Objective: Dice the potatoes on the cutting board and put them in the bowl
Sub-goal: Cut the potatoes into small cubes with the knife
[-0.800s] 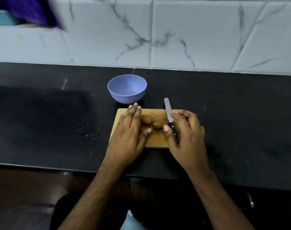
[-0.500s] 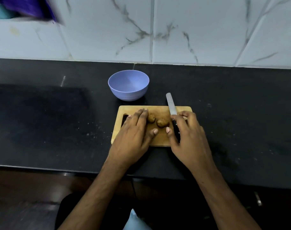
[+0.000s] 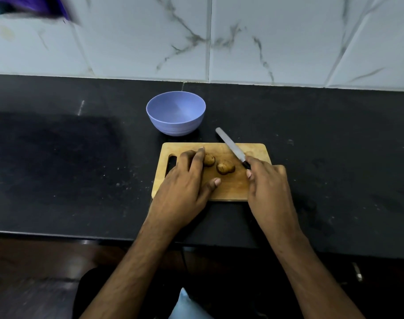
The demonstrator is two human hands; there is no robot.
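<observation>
I see the left hand (image 3: 184, 180) lying flat on the cutting board (image 3: 228, 189), fingers (image 3: 199, 157) straight, touching one potato (image 3: 209, 159). A second potato (image 3: 225, 167) sits just beside it (both whole). My right hand (image 3: 267, 183) grips the knife (image 3: 231, 147), blade tilted towards the empty bowl (image 3: 176, 113) on the worktop (image 3: 334, 146).

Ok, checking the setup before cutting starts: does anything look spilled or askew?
Pale specks dot the black counter left of the cutting board. Otherwise nothing stands out: bowl upright, both potatoes whole.
</observation>
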